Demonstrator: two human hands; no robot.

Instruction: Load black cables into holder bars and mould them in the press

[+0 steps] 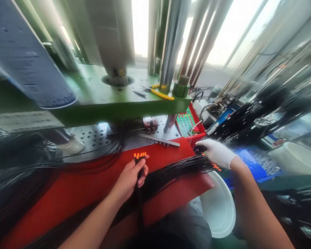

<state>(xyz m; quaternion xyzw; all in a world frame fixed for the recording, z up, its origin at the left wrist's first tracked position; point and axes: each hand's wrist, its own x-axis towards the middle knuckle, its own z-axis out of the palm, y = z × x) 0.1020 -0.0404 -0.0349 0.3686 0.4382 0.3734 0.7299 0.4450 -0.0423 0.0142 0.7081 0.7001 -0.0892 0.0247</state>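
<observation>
My left hand (134,173) is bare and closed around a small bunch of black cables (139,180). Their orange tips (140,155) stick up above my fingers. On the right, my right hand (219,152) wears a white glove and curls over a dark thing (200,148) by the table's right end; what it grips there is hidden. Just under that glove lie the ends of a thick bundle of black cables (171,171), some with orange tips. This bundle stretches across the red table (90,186) between my hands.
A green press plate (124,109) spans the front, with yellow-handled pliers (162,94) on top. Below it lies a metal bar with pegs (162,141). A red control box (190,121) sits behind. At right are a white bucket (220,207) and a blue tray (248,162).
</observation>
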